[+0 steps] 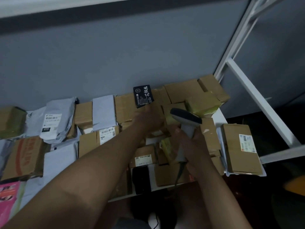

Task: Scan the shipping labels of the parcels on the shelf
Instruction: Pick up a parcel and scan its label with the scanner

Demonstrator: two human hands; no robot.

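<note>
The white shelf (222,115) is crowded with cardboard boxes and grey mailer bags. My left hand (151,119) reaches to the back row and holds up a small black box (144,96) with white printed text, tilted upright. My right hand (189,146) grips the handle of a grey barcode scanner (185,119), whose dark head points left toward the parcels. The scanner's cable hangs down under my right hand. A brown box with a white label (239,148) lies at the right end. Another labelled box (107,133) sits left of my left forearm.
White metal shelf posts and a diagonal brace (257,103) rise at the right. A grey wall (115,63) backs the shelf. A grey mailer with a label (52,124) and a pink package (9,197) lie at the left. Dark floor lies below the shelf's front edge.
</note>
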